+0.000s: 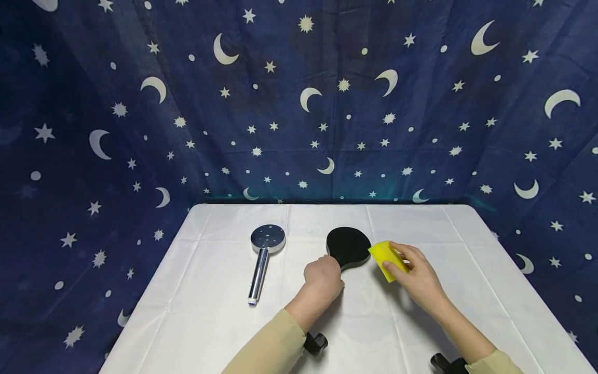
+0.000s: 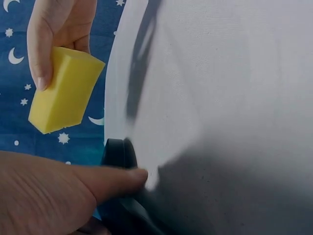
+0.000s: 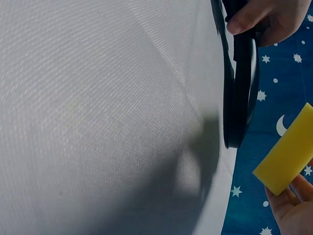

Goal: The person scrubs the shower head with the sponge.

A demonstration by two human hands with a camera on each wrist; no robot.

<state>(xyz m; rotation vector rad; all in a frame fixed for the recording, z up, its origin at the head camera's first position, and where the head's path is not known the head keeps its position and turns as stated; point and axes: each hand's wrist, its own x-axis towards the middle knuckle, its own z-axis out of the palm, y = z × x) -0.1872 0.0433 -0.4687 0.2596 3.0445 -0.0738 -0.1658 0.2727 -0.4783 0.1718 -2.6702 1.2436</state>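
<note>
My left hand (image 1: 323, 278) grips the handle of a black paddle-shaped thing (image 1: 348, 246) with a round, flat head. The handle is mostly hidden by the fingers in the head view. A yellow block sponge (image 1: 385, 258) is pinched between the thumb and fingers of my right hand (image 1: 420, 280), close beside the right edge of the round head. From the left wrist, the sponge (image 2: 68, 93) shows up off the tabletop, with the left thumb (image 2: 117, 182) lying along the black handle. The right wrist view shows the black head (image 3: 243, 98) edge-on and the sponge (image 3: 288, 152) lower right.
To the left lies a chrome shower head (image 1: 268, 238), its handle pointing toward me. A white cloth (image 1: 210, 332) covers the table. Behind and at both sides hangs a dark blue curtain (image 1: 280, 104) with moons and stars.
</note>
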